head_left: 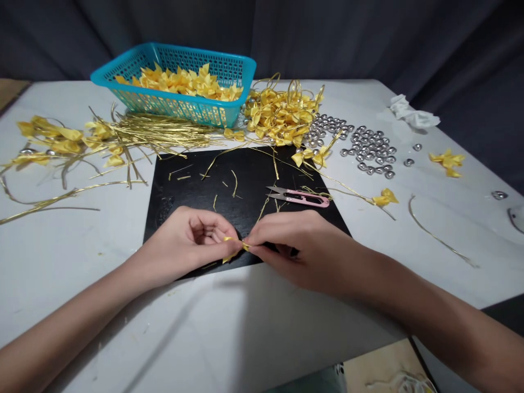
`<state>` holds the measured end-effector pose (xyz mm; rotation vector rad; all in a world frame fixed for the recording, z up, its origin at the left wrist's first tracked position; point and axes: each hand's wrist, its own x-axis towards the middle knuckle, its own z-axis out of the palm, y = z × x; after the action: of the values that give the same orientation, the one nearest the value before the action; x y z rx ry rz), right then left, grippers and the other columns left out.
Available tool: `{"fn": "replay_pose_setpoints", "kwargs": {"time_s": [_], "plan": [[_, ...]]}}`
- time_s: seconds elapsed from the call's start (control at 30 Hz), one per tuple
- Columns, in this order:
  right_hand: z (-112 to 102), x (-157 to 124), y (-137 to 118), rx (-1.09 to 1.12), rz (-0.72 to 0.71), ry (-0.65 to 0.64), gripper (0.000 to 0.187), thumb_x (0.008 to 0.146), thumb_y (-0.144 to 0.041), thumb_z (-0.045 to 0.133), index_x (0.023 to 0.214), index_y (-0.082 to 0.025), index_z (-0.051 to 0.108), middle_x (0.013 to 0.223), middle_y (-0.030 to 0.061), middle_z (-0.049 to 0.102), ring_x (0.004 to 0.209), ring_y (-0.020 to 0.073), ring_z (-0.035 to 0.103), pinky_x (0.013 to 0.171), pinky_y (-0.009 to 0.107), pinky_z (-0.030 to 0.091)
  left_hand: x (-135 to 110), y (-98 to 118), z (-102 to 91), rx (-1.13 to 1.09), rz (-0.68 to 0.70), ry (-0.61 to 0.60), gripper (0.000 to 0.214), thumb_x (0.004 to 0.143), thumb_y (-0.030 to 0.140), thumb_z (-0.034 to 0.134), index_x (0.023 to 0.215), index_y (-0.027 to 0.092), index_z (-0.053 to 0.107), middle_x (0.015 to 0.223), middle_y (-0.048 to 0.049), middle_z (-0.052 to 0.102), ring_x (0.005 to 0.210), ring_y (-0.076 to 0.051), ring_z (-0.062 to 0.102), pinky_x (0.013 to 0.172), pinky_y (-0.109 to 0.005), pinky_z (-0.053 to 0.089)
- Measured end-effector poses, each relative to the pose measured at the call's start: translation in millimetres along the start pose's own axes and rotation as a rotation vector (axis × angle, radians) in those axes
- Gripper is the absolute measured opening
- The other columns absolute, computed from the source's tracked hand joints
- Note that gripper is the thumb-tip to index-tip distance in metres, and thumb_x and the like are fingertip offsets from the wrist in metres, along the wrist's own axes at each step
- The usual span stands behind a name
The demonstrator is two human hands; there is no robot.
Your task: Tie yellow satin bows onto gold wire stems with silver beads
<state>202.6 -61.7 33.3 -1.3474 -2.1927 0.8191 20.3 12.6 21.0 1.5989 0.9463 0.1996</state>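
Observation:
My left hand (192, 240) and my right hand (292, 245) meet over the near edge of a black mat (245, 174). Both pinch a small yellow ribbon bow (234, 248) held between their fingertips. A thin gold cord runs up from the bow across the mat. Pink thread snips (298, 197) lie on the mat just beyond my right hand.
A teal basket (176, 82) of yellow bows stands at the back. Gold cords (155, 134) and loose bows spread to its left, another bow pile (282, 114) to its right. Silver beads (368, 150) lie right of it, and crumpled white tissue (413, 114) sits far right.

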Motion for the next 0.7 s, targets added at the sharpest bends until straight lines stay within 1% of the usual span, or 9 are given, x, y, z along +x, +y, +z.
{"fn": "replay_pose_setpoints", "kwargs": {"time_s": [0.1, 0.17, 0.27, 0.33, 0.4, 0.5, 0.6, 0.7], "plan": [[-3, 1, 1, 0.029, 0.04, 0.075, 0.016, 0.086, -0.015, 0.051, 0.073, -0.014, 0.06, 0.069, -0.0001, 0.059, 0.063, 0.0093, 0.049, 0.062, 0.022, 0.036, 0, -1, 1.7, -0.004, -0.003, 0.007, 0.012, 0.063, 0.024, 0.069, 0.059, 0.014, 0.065, 0.049, 0.0042, 0.05, 0.044, -0.005, 0.041, 0.041, -0.012, 0.033], [-5, 1, 1, 0.001, 0.062, 0.107, 0.018, 0.088, -0.018, 0.049, 0.071, -0.015, 0.056, 0.074, 0.0014, 0.059, 0.071, 0.0111, 0.05, 0.069, 0.024, 0.037, 0, -2, 2.7, -0.011, -0.006, 0.007, 0.012, 0.062, 0.024, 0.068, 0.059, 0.013, 0.064, 0.048, 0.0041, 0.05, 0.044, -0.005, 0.041, 0.041, -0.012, 0.033], [-10, 0, 0, -0.014, 0.025, 0.091, 0.021, 0.091, -0.018, 0.043, 0.072, -0.014, 0.051, 0.084, 0.0044, 0.059, 0.081, 0.0129, 0.05, 0.078, 0.027, 0.036, -1, -2, 4.1, -0.002, -0.014, 0.018, 0.012, 0.063, 0.024, 0.067, 0.06, 0.013, 0.064, 0.049, 0.0035, 0.053, 0.044, -0.005, 0.042, 0.041, -0.013, 0.035], [-14, -1, -3, 0.006, 0.02, 0.072, 0.023, 0.093, -0.019, 0.04, 0.073, -0.015, 0.049, 0.082, 0.0038, 0.057, 0.079, 0.0121, 0.049, 0.077, 0.026, 0.037, 0, -1, 4.7, -0.004, -0.015, 0.051, 0.012, 0.063, 0.024, 0.067, 0.061, 0.013, 0.064, 0.05, 0.003, 0.054, 0.045, -0.006, 0.044, 0.042, -0.013, 0.035], [-19, -3, -9, 0.033, 0.037, 0.072, 0.022, 0.094, -0.02, 0.04, 0.075, -0.015, 0.049, 0.077, 0.0014, 0.056, 0.073, 0.0104, 0.049, 0.071, 0.024, 0.038, 1, 0, 4.3, -0.039, -0.014, 0.092, 0.012, 0.064, 0.025, 0.068, 0.061, 0.014, 0.064, 0.054, 0.0019, 0.058, 0.048, -0.007, 0.048, 0.044, -0.014, 0.038], [-26, -7, -19, 0.043, 0.059, 0.057, 0.018, 0.093, -0.018, 0.043, 0.076, -0.016, 0.05, 0.07, -0.0019, 0.056, 0.066, 0.0083, 0.049, 0.066, 0.021, 0.039, 3, 0, 1.0, -0.164, -0.013, 0.145, 0.012, 0.067, 0.025, 0.069, 0.064, 0.015, 0.064, 0.058, 0.0007, 0.063, 0.053, -0.009, 0.055, 0.05, -0.016, 0.042], [-26, -12, -27, 0.051, 0.084, -0.001, 0.014, 0.092, -0.016, 0.045, 0.08, -0.017, 0.054, 0.072, -0.0025, 0.058, 0.068, 0.0077, 0.053, 0.069, 0.02, 0.041, 4, -2, -4.3, -0.347, 0.043, 0.186, 0.013, 0.072, 0.025, 0.068, 0.063, 0.015, 0.063, 0.058, 0.002, 0.063, 0.055, -0.008, 0.056, 0.055, -0.015, 0.044], [-20, -21, -31, 0.104, 0.197, -0.031, 0.018, 0.093, -0.02, 0.042, 0.08, -0.019, 0.053, 0.075, -0.0029, 0.058, 0.068, 0.0072, 0.055, 0.07, 0.019, 0.043, 5, -4, -8.6, -0.534, 0.093, 0.202, 0.015, 0.075, 0.022, 0.066, 0.062, 0.015, 0.063, 0.055, 0.0037, 0.061, 0.055, -0.006, 0.054, 0.057, -0.013, 0.042]]}}
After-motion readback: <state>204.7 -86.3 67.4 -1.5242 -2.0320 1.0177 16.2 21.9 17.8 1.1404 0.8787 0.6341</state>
